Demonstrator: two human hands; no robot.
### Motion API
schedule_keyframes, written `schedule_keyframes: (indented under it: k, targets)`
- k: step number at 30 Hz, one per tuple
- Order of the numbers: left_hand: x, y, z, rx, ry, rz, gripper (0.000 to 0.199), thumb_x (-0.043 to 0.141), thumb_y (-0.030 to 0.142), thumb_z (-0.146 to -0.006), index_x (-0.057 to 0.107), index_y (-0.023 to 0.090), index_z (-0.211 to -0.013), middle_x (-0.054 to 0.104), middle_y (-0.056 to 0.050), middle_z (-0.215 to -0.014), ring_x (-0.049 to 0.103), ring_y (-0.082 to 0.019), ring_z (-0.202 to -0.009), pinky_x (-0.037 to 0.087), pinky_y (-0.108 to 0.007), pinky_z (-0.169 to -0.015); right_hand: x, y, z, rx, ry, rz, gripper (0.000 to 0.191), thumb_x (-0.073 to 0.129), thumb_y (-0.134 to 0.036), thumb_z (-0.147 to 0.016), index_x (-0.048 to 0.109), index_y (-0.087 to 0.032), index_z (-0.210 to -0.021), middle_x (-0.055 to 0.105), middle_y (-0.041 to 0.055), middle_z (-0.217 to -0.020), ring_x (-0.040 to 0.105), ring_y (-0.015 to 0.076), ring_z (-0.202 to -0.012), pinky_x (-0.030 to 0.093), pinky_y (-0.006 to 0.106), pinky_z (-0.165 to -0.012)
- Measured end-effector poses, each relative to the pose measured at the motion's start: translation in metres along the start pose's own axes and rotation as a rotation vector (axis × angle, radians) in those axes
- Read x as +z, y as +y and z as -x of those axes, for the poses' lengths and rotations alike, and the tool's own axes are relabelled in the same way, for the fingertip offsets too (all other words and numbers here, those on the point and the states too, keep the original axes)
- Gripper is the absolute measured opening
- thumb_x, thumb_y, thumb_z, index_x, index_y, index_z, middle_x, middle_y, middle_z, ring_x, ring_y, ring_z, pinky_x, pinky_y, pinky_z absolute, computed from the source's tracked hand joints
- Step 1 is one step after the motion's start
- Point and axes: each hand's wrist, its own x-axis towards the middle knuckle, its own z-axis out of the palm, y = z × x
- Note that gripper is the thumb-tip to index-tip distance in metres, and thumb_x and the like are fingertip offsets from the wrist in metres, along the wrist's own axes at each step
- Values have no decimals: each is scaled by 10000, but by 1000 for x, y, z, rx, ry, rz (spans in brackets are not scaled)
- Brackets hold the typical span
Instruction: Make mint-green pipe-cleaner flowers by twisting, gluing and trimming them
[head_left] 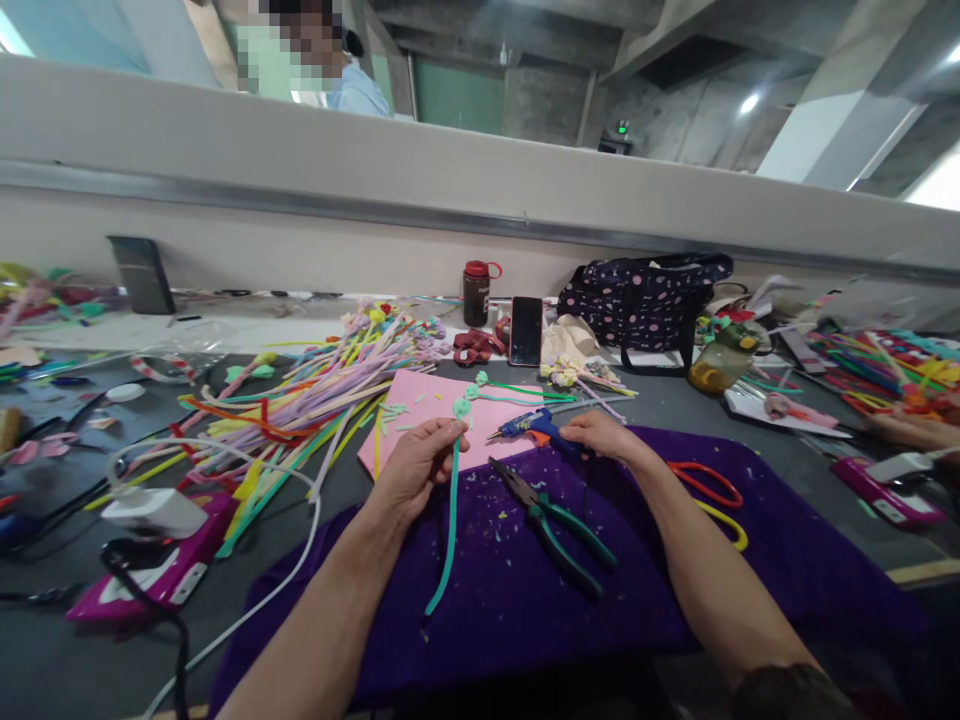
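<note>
At centre, over purple cloth [517,630], the left hand [421,462] pinches a green stem [453,525], partly hiding it; rightward, the right hand [598,434] grips a blue glue gun [531,424], its rear covered.

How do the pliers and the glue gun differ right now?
Colour: the pliers have green handles and dark metal jaws, while the glue gun has a blue body.
Place: the pliers lie on the purple cloth; the glue gun's nozzle is over the pink sheet.
Contact: the pliers lie untouched, but the right hand is at the glue gun's handle.
Shared: both tips point leftward in the picture.
</note>
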Motion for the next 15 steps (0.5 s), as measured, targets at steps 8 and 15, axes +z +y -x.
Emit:
schedule_keyframes:
  k: [8,15]
  targets:
    - [2,-4,0,20,-17,-21,241,683,334,-616,573,122,-646,572,11,-548,370,-10,-329,237,-135,-297,4,4,-7,38,22,-128,248,564,-393,-683,572,-145,-672,494,-42,-510,443,75,-413,378,195,-416]
    - [2,-7,-1,30,-21,-36,234,666,333,-657,561,124,-654,569,10,-552,362,-8,-329,232,-132,-301,7,0,-5,64,50,-135,287,552,-428,-699,548,-150,-629,458,-49,-452,440,79,-387,349,193,-389]
